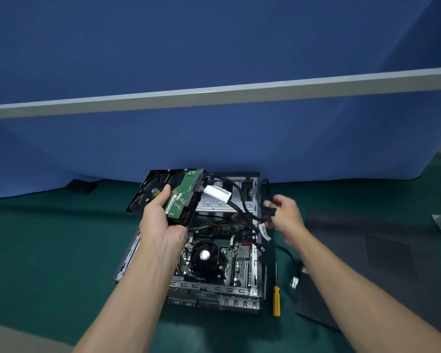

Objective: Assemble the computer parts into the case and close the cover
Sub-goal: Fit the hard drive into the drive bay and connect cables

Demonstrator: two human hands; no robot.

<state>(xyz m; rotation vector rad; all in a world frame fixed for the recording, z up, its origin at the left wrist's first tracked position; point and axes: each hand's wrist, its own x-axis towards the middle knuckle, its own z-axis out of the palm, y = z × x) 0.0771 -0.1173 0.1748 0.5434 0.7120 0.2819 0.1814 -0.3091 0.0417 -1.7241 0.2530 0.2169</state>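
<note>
Held a hard drive (163,196) above the open case (256,291), at centre frame, in the left hand (161,220). Tilted up on edge, green circuit board toward the camera, long axis running from lower centre up toward the upper right of the case, connector end near the white-tagged cable (218,193). Gripped from below: thumb pressed across the drive's underside near the board, fingers (180,226) wrapped under its lower edge, so clamped on the drive. Left forearm reaching up from the lower left of the frame, wrist bent slightly back.

Lay flat on the green surface (49,250), the case, cover off, long axis running from the bottom of the frame toward the blue partition (214,47); motherboard and black CPU fan (205,257) facing up.

Raised to the right of the case, the right hand (287,216), back of the hand toward the camera, fingers curled together around a bundle of black cables (269,212) leading back into the case; motion blur there, so exact grip hard to tell. Right forearm coming in from the lower right corner.

Rested on the surface just right of the case, a yellow-handled screwdriver (276,300), shaft pointing away from the camera. Further right, a dark side panel (367,250) flat on the surface.
</note>
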